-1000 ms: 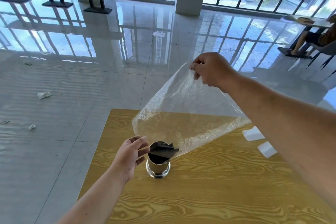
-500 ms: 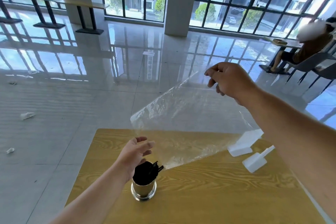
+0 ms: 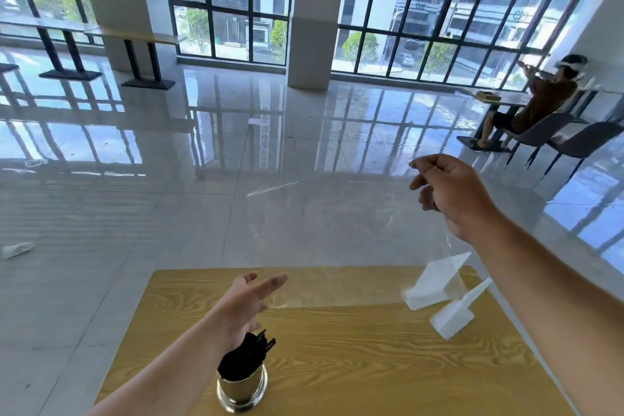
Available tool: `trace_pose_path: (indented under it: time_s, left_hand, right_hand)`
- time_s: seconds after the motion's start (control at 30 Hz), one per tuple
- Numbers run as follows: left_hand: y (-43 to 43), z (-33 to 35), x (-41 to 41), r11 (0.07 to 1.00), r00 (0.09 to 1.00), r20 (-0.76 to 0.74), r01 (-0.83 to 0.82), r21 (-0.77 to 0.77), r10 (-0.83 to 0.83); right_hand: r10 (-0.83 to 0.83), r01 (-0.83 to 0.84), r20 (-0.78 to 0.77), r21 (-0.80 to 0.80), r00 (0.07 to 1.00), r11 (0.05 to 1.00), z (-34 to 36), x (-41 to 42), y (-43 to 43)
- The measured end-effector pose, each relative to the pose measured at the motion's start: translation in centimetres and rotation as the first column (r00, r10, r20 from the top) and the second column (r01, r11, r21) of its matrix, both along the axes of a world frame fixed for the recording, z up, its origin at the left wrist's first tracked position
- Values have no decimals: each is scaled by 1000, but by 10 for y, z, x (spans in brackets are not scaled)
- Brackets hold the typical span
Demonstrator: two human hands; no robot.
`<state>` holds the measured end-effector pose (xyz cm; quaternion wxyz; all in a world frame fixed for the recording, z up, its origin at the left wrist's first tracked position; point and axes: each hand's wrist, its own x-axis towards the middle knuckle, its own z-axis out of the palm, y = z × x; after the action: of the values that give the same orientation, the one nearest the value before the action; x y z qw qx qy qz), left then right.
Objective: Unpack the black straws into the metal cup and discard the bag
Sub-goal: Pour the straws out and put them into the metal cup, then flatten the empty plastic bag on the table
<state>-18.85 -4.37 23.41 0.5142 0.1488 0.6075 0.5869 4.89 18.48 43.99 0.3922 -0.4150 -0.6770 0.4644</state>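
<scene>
Both forearms are bare, no sleeve reaching into view on either. The left hand (image 3: 248,302), toward seven o'clock, wears no glove, ring or watch. The right hand (image 3: 450,192), toward three o'clock, is equally unadorned.

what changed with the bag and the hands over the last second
The right hand lifted the clear bag up and away from the metal cup, so its lower edge no longer hangs at the rim. The left hand, which was cupped beside the rim, opened and rose above it. The black straws stayed in the cup, which kept its place on the wooden table, and the right hand's pinch held.
</scene>
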Motion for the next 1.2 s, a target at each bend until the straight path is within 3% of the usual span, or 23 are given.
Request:
trace_pose_path:
  time_s: [0.2,0.37,0.53,0.8,1.03,1.2]
  left_hand:
    - [10,5,6,999,999,-20,-27,-42,26]
    - [26,12,12,1000,999,53,-14,-13,15]
    - [50,17,14,971,968,144,-221,92,207]
    - [68,46,8,925,934,-119,-303,231,336]
    - [85,88,17,910,858,-383,-200,363,341]
    - [93,118,20,909,807,-508,-82,408,300]
  right_hand:
    - [-109,83,-201,-133,974,988,-17,28,7]
    - [-200,117,-318,-263,927,958,-42,45,6]
    - [-273,129,-365,-371,890,919,-76,64,4]
    - [-243,153,-140,-465,960,872,-141,106,3]
    - [34,62,214,-426,976,903,-164,123,-6]
    - [190,-69,305,-367,933,928,-156,112,-10]
